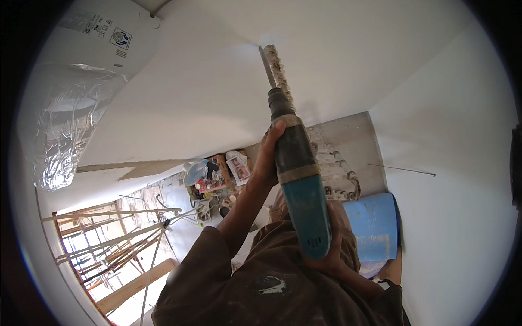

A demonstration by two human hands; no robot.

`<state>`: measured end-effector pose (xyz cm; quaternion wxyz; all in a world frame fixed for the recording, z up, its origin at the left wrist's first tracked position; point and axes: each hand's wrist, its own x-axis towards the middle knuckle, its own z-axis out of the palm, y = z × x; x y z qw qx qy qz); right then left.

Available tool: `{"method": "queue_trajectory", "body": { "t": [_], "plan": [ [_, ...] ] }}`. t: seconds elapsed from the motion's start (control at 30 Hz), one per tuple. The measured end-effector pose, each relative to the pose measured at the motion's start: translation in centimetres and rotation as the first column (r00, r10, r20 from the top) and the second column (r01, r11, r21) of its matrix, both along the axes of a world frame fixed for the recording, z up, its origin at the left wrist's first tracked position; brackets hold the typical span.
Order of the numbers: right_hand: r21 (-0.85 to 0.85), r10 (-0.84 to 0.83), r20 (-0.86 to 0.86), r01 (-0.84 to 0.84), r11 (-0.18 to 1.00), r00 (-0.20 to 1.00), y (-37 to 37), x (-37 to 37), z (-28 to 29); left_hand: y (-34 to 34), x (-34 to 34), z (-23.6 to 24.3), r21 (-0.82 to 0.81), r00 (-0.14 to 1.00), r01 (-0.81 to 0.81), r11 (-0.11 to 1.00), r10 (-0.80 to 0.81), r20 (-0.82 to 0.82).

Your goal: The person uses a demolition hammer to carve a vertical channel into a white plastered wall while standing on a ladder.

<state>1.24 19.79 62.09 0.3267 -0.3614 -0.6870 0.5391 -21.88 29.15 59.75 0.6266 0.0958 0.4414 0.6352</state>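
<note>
We grip a teal power drill [302, 185] in both hands: right hand [331, 239] closed around its rear, left hand [266, 157] wrapped around the front barrel to steady it. Its bit [276, 68] meets the white wall [190, 92]. Beyond lies a clutter of buckets [215, 176] and a foil-wrapped duct [65, 125].

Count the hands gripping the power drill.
2: the left hand wraps the front of the power drill, and the right hand holds its blue rear body.
</note>
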Motion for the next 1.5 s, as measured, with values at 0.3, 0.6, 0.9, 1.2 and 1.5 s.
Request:
{"method": "queue_trajectory", "body": {
  "t": [0.3,0.6,0.9,1.2,1.5],
  "plan": [
    [-0.267,0.005,-0.045,-0.016,0.964,0.999,2.6,-4.1,1.1,3.3,-3.1,-0.9,0.059,0.992,0.042,0.997,-0.048,0.119],
    [-0.181,0.019,0.046,-0.010,0.983,0.999,2.1,3.5,2.0,1.5,3.0,0.4,0.001,0.998,0.035,0.999,-0.035,0.046],
    [-0.099,0.003,0.014,-0.002,0.995,1.000,1.9,5.3,1.3,2.0,4.1,1.4,0.028,0.997,0.064,0.998,-0.065,0.034],
    [0.070,0.002,0.137,-0.012,0.997,0.991,3.0,4.2,0.4,2.9,2.8,0.8,0.035,0.999,0.040,0.999,-0.040,0.004],
    [-0.243,-0.075,0.027,0.079,0.967,0.997,5.7,-0.4,0.2,5.7,-0.6,0.3,0.040,0.999,0.034,0.999,-0.035,0.027]
  ]
}}
